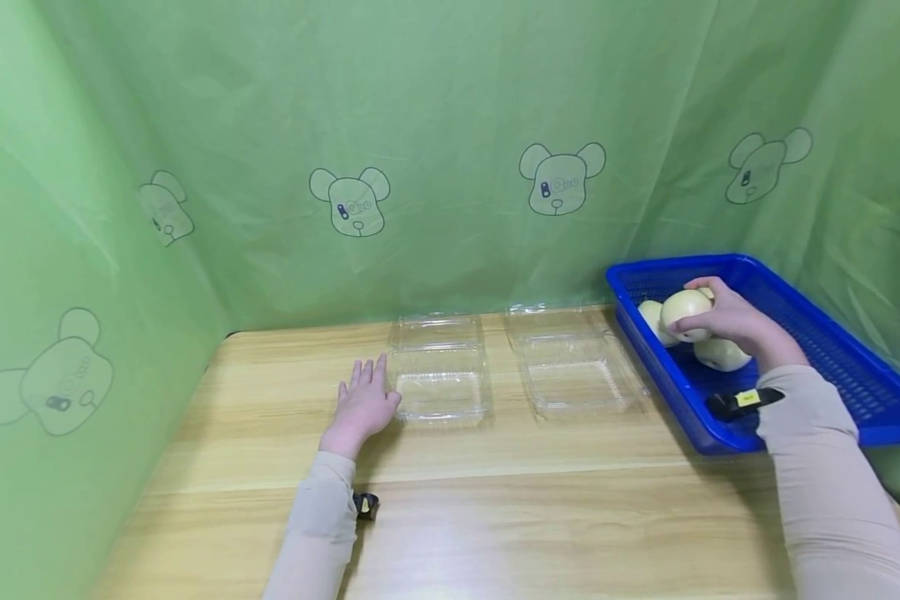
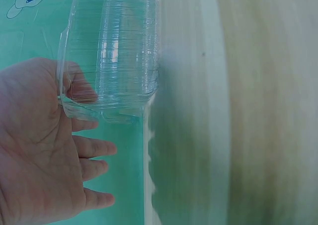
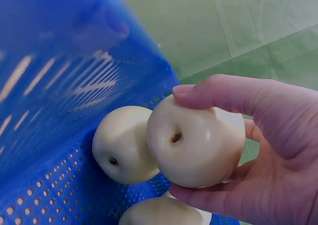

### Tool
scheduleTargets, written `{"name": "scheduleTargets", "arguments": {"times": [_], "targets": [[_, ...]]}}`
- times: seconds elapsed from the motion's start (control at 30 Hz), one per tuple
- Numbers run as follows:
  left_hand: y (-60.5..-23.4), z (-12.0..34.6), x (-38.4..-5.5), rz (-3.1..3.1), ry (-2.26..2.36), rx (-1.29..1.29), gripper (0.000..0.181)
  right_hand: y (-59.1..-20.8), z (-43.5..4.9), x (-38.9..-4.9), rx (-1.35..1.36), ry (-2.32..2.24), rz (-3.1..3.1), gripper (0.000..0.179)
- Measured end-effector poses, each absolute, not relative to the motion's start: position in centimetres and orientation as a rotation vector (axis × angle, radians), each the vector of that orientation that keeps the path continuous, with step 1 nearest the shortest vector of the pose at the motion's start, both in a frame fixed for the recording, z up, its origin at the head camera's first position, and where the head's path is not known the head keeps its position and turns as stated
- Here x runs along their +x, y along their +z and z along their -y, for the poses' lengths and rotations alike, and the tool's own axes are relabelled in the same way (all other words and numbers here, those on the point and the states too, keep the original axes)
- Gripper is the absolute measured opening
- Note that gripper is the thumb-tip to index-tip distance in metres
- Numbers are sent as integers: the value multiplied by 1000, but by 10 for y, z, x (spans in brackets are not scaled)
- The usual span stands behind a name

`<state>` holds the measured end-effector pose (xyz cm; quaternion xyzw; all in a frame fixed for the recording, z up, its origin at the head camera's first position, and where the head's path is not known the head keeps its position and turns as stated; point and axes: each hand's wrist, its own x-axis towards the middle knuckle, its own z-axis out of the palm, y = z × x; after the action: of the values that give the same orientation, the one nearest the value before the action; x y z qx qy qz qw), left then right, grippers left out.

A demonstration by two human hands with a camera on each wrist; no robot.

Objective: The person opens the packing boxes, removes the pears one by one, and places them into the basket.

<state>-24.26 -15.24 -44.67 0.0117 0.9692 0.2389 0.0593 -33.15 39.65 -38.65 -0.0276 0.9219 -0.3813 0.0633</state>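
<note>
My right hand (image 1: 735, 321) grips a pale, cream-coloured round fruit (image 3: 194, 140) over the blue basket (image 1: 690, 412), thumb on one side and fingers round the other. A small brown stem hollow shows on the fruit. Below and beside it, other pale fruits (image 3: 125, 145) lie in the basket; one (image 1: 722, 355) is partly covered by the hand in the head view. My left hand (image 1: 363, 404) is spread at the left side of a clear plastic clamshell box (image 1: 441, 400), its fingers straight. In the left wrist view, the thumb shows through the box's wall (image 2: 114, 51).
A second clear clamshell box (image 1: 570, 383), lid raised, stands between the first box and the basket. Green printed curtain (image 1: 450, 108) encloses the back and sides of the wooden table (image 1: 495, 533). Each wrist wears a black strap (image 1: 742, 402).
</note>
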Motion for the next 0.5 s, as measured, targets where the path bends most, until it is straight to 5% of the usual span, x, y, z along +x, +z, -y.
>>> {"name": "scheduleTargets", "arguments": {"times": [0.5], "targets": [[-448, 153, -244, -2939, 717, 40, 73, -390, -396, -327, -62, -1183, -2619, 80]]}}
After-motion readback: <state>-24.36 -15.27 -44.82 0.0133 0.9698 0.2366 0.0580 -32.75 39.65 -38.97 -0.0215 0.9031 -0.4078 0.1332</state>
